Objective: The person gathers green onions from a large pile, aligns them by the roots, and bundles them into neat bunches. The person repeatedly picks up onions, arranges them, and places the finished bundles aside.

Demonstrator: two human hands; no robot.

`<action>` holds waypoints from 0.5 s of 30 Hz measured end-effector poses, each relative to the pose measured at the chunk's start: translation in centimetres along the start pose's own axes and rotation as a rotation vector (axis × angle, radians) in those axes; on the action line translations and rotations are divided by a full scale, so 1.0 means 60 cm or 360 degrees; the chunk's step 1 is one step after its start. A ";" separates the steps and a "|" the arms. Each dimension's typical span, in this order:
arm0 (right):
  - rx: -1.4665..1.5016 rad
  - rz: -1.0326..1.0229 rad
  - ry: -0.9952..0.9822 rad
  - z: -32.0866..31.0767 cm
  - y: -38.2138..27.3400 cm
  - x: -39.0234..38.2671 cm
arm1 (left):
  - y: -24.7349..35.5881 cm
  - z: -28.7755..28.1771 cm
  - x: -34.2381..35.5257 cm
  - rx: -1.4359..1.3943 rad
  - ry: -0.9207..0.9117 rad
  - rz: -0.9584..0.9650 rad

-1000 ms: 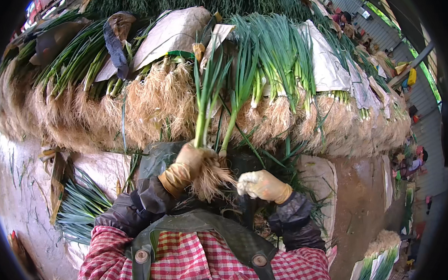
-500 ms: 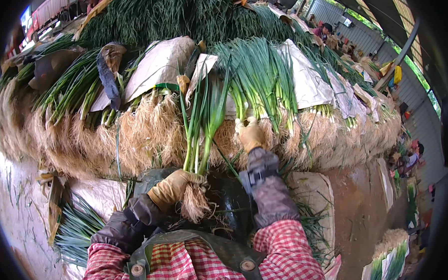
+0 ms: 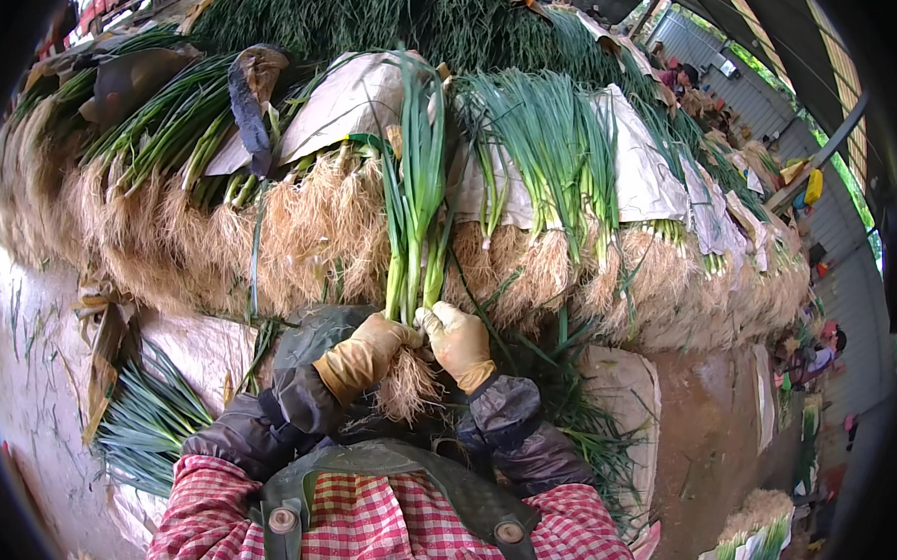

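Observation:
In front of my chest I hold an upright bunch of green onions (image 3: 407, 252), leaves pointing away from me. My left hand (image 3: 364, 356), in a tan work glove, is closed around the white stems just above the hanging roots. Gloved as well, my right hand (image 3: 456, 346) is closed on stems at the right side of the same bunch, its fingers touching those of the left. Just beyond, more green onions (image 3: 554, 165) lie on a heap, their pale roots (image 3: 336, 225) hanging over the near edge.
Pale sheets (image 3: 346, 104) cover parts of the heap. A dark cloth strip (image 3: 251, 113) lies at its left. Leafy onions (image 3: 149, 418) lie on the ground by my left elbow, and loose leaves (image 3: 596, 439) by my right. Another person (image 3: 678, 78) is at the far right.
My right hand has come back from the heap to the bunch in my left hand, bringing stems with it. The bunch now stands straighter and looks fuller.

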State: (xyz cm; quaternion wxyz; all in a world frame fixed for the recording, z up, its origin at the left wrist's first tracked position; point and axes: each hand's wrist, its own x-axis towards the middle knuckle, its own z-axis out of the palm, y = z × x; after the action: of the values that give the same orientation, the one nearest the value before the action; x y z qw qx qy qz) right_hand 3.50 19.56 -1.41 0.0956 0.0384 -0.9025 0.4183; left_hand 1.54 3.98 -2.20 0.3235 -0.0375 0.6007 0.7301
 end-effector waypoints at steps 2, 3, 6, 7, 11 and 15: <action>-0.0202 -0.0270 0.0153 -0.013 -0.013 -0.006 | -0.011 -0.013 0.001 0.0782 -0.0079 0.0337; -0.0285 -0.0426 0.0118 -0.015 -0.016 -0.011 | -0.015 -0.017 0.002 0.0650 -0.0125 0.0339; -0.0364 -0.0691 0.0231 -0.013 -0.019 -0.027 | -0.022 -0.020 0.010 0.0009 -0.0171 0.0024; -0.0362 -0.0726 0.0289 -0.013 -0.018 -0.035 | -0.023 -0.018 0.013 0.0310 -0.0038 0.0274; 0.0263 -0.0784 0.0301 -0.052 -0.007 -0.075 | -0.015 -0.013 0.011 -0.0352 -0.0043 -0.0055; 0.0514 0.0645 0.0170 -0.197 0.038 -0.127 | 0.002 -0.015 -0.006 -0.1026 -0.0269 -0.0327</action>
State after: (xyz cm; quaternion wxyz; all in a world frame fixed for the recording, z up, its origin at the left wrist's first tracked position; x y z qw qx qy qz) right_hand 12.26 29.96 2.78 0.0500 -0.1504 -0.8069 0.5690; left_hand 1.45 3.00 -2.20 0.4154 -0.1376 0.3034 0.8464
